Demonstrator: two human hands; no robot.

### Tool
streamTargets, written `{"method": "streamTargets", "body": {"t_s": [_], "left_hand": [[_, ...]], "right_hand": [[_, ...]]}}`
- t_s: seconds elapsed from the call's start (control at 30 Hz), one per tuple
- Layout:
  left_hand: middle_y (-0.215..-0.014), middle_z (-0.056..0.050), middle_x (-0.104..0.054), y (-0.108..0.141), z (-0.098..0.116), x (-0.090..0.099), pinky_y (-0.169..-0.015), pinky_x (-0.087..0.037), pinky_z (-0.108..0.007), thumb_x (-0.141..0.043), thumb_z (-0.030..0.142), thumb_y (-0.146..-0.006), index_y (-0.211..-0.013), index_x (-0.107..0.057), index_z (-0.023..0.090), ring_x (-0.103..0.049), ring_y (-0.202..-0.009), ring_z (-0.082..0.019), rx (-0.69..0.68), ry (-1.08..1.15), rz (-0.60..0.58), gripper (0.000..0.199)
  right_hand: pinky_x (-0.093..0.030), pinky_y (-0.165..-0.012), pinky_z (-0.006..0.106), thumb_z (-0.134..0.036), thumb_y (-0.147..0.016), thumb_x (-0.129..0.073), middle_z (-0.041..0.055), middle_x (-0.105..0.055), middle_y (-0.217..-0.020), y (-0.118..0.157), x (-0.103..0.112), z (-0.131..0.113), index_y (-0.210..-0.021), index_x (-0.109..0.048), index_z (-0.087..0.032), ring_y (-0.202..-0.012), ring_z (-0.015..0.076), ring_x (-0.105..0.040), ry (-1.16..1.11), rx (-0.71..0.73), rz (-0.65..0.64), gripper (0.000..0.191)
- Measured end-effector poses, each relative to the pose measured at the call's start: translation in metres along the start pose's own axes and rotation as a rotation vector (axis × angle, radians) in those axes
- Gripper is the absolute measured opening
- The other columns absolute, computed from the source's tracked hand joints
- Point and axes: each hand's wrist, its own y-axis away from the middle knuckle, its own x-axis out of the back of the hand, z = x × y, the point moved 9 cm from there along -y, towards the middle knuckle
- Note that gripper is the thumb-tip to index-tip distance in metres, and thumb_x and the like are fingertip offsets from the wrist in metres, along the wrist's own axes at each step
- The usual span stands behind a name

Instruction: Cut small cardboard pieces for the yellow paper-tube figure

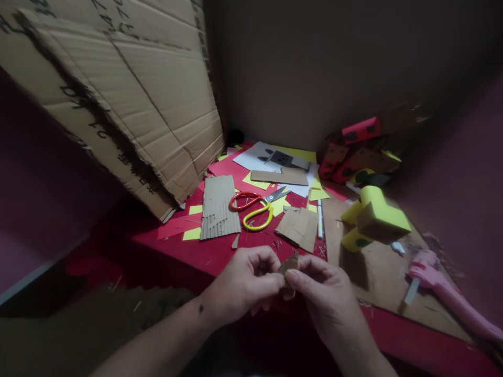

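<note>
Between my two hands, just off the front edge of the table, is a small cardboard piece (290, 266). My left hand (251, 280) pinches its left side between thumb and curled fingers. On the other side my right hand (324, 288) grips it with thumb and forefinger. Beyond them lie scissors (257, 222) with one red and one yellow handle, blades apart and pointing to the back right. A ribbed cardboard sheet (220, 201) rests left of the scissors, and a smaller cardboard piece (301, 228) lies to their right.
A large cardboard panel (157, 94) leans at the left. On a brown board (338, 262) at right stand a yellow paper-covered shape (381, 217) and a pink glue gun (440, 283). A marker (319, 217), paper scraps and a printed sheet (247, 157) cover the red tablecloth (188, 256).
</note>
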Motion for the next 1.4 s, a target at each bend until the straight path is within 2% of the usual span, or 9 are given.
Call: {"method": "streamTargets", "body": {"t_s": [0.13, 0.23, 0.37, 0.53, 0.7, 0.87, 1.1, 1.23, 1.4], "left_hand": [[-0.061, -0.004, -0.067, -0.005, -0.008, 0.005, -0.027, -0.03, -0.011, -0.063, 0.023, -0.07, -0.07, -0.051, 0.015, -0.044, -0.033, -0.005, 0.036, 0.167, -0.099, 0.014], [-0.059, -0.006, -0.067, -0.007, -0.013, 0.008, -0.025, -0.032, -0.012, -0.063, 0.021, -0.07, -0.071, -0.052, 0.014, -0.044, -0.029, -0.005, 0.074, 0.282, -0.151, 0.014], [-0.061, -0.009, -0.067, -0.007, -0.015, 0.009, -0.025, -0.034, -0.013, -0.063, 0.017, -0.07, -0.072, -0.054, 0.011, -0.044, -0.029, -0.005, 0.08, 0.367, -0.205, 0.011], [-0.049, -0.002, -0.061, -0.009, -0.017, 0.011, -0.025, -0.034, -0.011, -0.065, 0.018, -0.07, -0.071, -0.055, 0.011, -0.042, -0.028, -0.004, 0.069, 0.378, -0.2, 0.012], [-0.05, -0.001, -0.061, -0.009, -0.018, 0.016, -0.025, -0.033, -0.011, -0.07, 0.023, -0.067, -0.067, -0.053, 0.013, -0.044, -0.027, -0.005, 0.055, 0.248, -0.083, 0.02], [-0.056, -0.001, -0.062, -0.008, -0.016, 0.013, -0.03, -0.033, -0.012, -0.068, 0.025, -0.07, -0.071, -0.051, 0.014, -0.046, -0.033, -0.005, 0.02, 0.085, -0.059, 0.02], [-0.055, 0.003, -0.056, -0.003, -0.007, 0.003, -0.035, -0.034, -0.014, -0.062, 0.024, -0.072, -0.072, -0.049, 0.015, -0.044, -0.038, -0.005, -0.003, -0.096, -0.004, 0.016], [-0.055, 0.004, -0.051, 0.003, 0.006, -0.006, -0.04, -0.035, -0.016, -0.059, 0.022, -0.073, -0.069, -0.048, 0.016, -0.043, -0.044, -0.006, -0.062, -0.191, 0.02, 0.013], [-0.057, 0.004, -0.049, 0.007, 0.013, -0.012, -0.042, -0.033, -0.018, -0.057, 0.024, -0.075, -0.068, -0.049, 0.016, -0.042, -0.047, -0.006, -0.116, -0.243, 0.026, 0.013]], "right_hand": [[-0.045, -0.058, 0.022, -0.026, -0.073, -0.072, 0.0008, -0.065, -0.062, -0.001, -0.014, -0.003, -0.075, -0.07, -0.016, -0.055, 0.0098, -0.058, -0.093, -0.021, -0.064, 0.01], [-0.046, -0.059, 0.023, -0.028, -0.078, -0.067, 0.0026, -0.066, -0.063, 0.0, -0.023, -0.004, -0.08, -0.071, -0.015, -0.056, 0.0111, -0.06, -0.158, -0.057, -0.102, 0.014], [-0.046, -0.057, 0.023, -0.029, -0.076, -0.068, 0.0038, -0.066, -0.062, 0.001, -0.029, -0.006, -0.073, -0.071, -0.012, -0.054, 0.0114, -0.061, -0.177, -0.089, -0.109, 0.018], [-0.047, -0.057, 0.025, -0.033, -0.071, -0.071, 0.0031, -0.065, -0.06, -0.001, -0.028, -0.007, -0.069, -0.067, -0.012, -0.054, 0.0119, -0.061, -0.113, -0.098, -0.05, 0.021], [-0.045, -0.052, 0.022, -0.033, -0.061, -0.077, -0.0013, -0.061, -0.053, -0.001, -0.021, -0.009, -0.063, -0.06, -0.014, -0.049, 0.0096, -0.056, 0.017, -0.093, 0.067, 0.025], [-0.042, -0.049, 0.02, -0.028, -0.063, -0.075, -0.004, -0.056, -0.051, 0.0, -0.013, -0.013, -0.059, -0.058, -0.015, -0.048, 0.0082, -0.052, 0.078, -0.022, 0.136, 0.022], [-0.043, -0.051, 0.021, -0.026, -0.067, -0.073, -0.0019, -0.06, -0.055, 0.004, -0.003, -0.013, -0.063, -0.065, -0.016, -0.051, 0.0091, -0.052, 0.067, 0.065, 0.111, 0.014], [-0.042, -0.054, 0.02, -0.023, -0.071, -0.072, -0.0019, -0.061, -0.057, 0.006, 0.001, -0.013, -0.064, -0.067, -0.017, -0.054, 0.0088, -0.052, 0.062, 0.128, 0.047, 0.01], [-0.043, -0.056, 0.022, -0.02, -0.072, -0.071, -0.0012, -0.061, -0.058, 0.008, 0.003, -0.011, -0.066, -0.068, -0.018, -0.056, 0.0097, -0.053, 0.012, 0.135, 0.004, 0.007]]}}
